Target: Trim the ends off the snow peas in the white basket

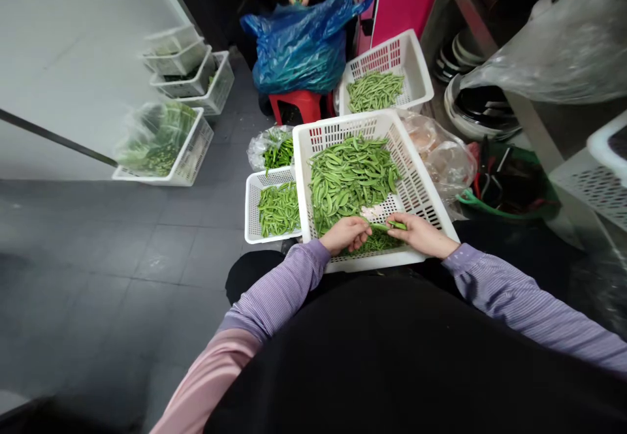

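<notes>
- The left hand (347, 235) and right hand (421, 233) are over the near end of the large white basket (375, 263), each closed in a pinch on the green pod (379, 227) stretched between them; the fingertips partly hide its ends.
- Flat pods (350, 176) heap up inside the basket; below the hands lie thin green bits (377, 243), half covered and too fine for me to make out.
- Just left of the basket, a small white basket (251, 209) holds more pods, its right edge hidden; beyond that, a clear bag shows green peppers (278, 155).
- Past the basket's far end, a blue bag (301, 49) blocks much of a co-worker, whose head is cut off from view; a red stool (306, 104) stands beneath the bag.
- Also beyond the basket, a second basket (420, 81) of long beans is partly masked.
- Right of the basket, a crumpled clear bag (438, 153) blurs its contents; farther right, a green basin (482, 209) holds dark, unclear things.
</notes>
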Demonstrator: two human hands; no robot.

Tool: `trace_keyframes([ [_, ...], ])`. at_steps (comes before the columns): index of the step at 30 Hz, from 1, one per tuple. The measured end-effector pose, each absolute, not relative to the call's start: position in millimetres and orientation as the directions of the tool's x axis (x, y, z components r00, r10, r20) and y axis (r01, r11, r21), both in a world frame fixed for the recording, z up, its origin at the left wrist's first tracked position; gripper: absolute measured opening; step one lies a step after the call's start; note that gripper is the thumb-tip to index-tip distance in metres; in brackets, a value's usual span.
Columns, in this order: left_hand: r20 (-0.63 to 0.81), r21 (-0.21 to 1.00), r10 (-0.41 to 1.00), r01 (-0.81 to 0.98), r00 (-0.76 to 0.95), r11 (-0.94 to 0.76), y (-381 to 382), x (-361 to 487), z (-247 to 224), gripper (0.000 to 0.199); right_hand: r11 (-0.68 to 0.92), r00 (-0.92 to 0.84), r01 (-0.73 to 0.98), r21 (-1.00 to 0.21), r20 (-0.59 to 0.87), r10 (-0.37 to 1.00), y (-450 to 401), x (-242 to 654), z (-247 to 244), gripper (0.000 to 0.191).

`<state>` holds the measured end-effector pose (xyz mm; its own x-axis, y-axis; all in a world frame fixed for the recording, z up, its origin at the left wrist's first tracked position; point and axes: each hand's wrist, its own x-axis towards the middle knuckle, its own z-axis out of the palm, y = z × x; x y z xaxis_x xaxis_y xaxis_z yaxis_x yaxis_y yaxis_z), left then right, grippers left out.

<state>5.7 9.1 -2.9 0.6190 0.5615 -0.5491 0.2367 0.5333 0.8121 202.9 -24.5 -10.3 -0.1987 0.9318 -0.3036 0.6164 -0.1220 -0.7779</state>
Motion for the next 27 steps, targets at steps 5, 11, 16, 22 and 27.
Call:
trace_keyframes([
  [5,-0.507,0.807,0.597,0.099,0.622,0.583,5.3,4.3,2.9,0.013,-0.328,-0.184,0.348,-0.878,-0.407,0.895,-35.5,182.0,-7.2,0.025],
  [11,-0.547,0.760,0.622,0.644,0.560,0.089,-3.2,9.2,-11.8,0.015,-0.411,-0.126,-0.238,-0.880,-0.391,0.912,-37.7,149.1,2.1,0.033],
  [16,-0.362,0.724,0.812,0.687,0.458,-0.064,3.1,1.3,-14.1,0.022,-0.500,-0.087,-0.524,-0.689,-0.541,0.837,-28.1,157.6,-1.4,0.042],
  [22,-0.423,0.868,0.689,0.482,0.588,0.121,-0.8,6.6,-2.4,0.023,-0.568,-0.122,-0.468,-0.678,-0.586,0.801,-36.2,151.5,-17.3,0.040],
  [27,-0.393,0.781,0.650,0.609,0.650,-0.138,-0.9,10.1,-8.0,0.023,-0.358,0.008,0.113,-0.927,-0.359,0.933,-35.9,159.7,-17.7,0.023],
])
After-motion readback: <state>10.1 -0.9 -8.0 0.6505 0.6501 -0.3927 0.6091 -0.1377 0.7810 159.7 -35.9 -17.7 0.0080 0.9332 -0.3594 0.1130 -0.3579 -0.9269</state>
